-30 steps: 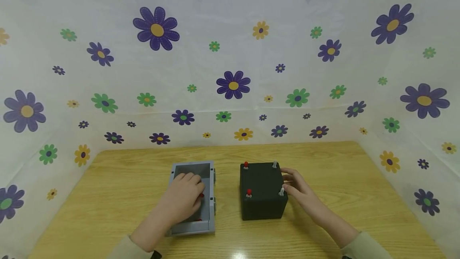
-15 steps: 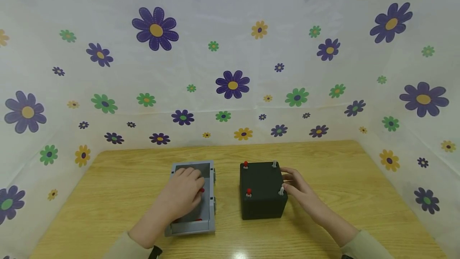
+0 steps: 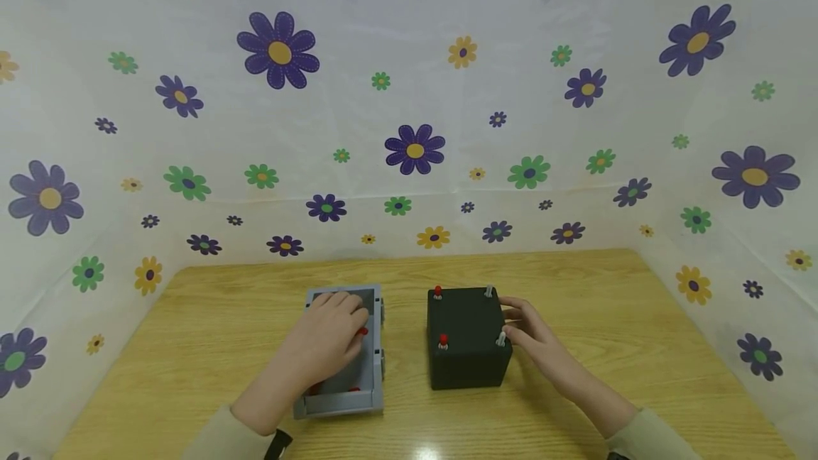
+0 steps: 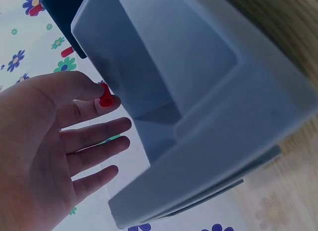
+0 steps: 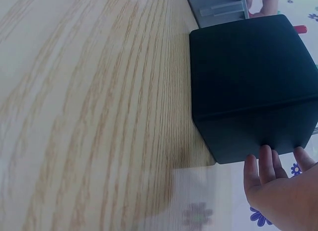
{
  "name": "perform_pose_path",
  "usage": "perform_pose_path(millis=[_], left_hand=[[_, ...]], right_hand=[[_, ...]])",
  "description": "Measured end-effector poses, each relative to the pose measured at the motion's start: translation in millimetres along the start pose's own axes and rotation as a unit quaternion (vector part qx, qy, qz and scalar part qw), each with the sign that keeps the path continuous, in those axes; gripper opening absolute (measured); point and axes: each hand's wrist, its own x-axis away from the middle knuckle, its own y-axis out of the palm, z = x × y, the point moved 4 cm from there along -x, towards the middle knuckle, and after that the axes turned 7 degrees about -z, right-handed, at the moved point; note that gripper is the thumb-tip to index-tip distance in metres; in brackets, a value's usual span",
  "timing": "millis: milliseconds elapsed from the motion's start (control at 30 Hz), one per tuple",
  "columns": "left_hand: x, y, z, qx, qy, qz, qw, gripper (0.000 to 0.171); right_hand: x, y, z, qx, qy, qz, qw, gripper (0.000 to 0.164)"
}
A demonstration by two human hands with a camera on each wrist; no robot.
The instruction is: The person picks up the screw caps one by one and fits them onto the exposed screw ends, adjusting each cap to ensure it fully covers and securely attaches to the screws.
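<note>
My left hand [image 3: 329, 336] is over the grey bin [image 3: 377, 403], pinching a small red hollow cap [image 4: 105, 96] between thumb and index finger. The other fingers are spread in the left wrist view. To the right stands a black box [image 3: 466, 321] with toggle switches on top. Its two left switches wear red caps [image 3: 444, 340], and the two right ones are bare metal levers [image 3: 501, 338]. My right hand [image 3: 543, 346] rests its fingertips against the box's right side, fingers fairly straight, as the right wrist view [image 5: 285, 186] also shows.
Another red piece [image 3: 354, 390] lies in the near end of the bin, partly hidden. Both containers stand on a wood-grain table [image 3: 575, 282]. A white flower-print cloth [image 3: 358, 112] rises behind and at both sides.
My left hand has shifted slightly away from me and to the right with the red cap, which shows higher in the bin. The right hand and black box stay put.
</note>
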Motion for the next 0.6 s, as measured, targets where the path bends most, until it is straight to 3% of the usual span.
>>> perform_pose_path(millis=[233, 600], left_hand=[[-2.5, -0.9, 0.8, 0.001, 0.006, 0.009, 0.9999, 0.013], [-9.5, -3.8, 1.5, 0.013, 0.006, 0.015, 0.9998, 0.016]], right_hand=[[-0.2, -0.4, 1.4, -0.002, 0.016, 0.001, 1.0, 0.053], [-0.1, 0.0, -0.8, 0.003, 0.0, -0.001, 1.0, 0.052]])
